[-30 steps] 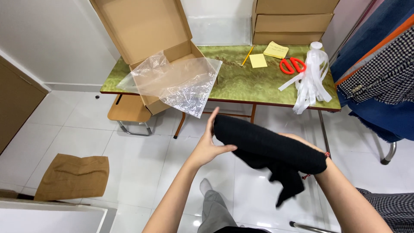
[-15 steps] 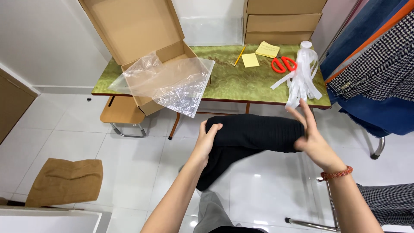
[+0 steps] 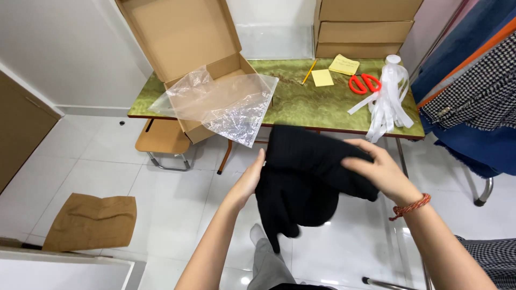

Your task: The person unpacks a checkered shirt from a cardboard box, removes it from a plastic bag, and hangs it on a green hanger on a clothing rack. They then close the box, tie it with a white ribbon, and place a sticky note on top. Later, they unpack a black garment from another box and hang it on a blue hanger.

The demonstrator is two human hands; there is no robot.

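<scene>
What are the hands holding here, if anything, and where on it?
Both hold a black garment. The left hand presses flat against its left edge; the right hand grips its upper right part, fingers over the top fold. The rest hangs loose below.

White tiled floor (image 3: 107,177), white wall (image 3: 64,48), green-topped table (image 3: 301,102), small stool (image 3: 161,142).
</scene>
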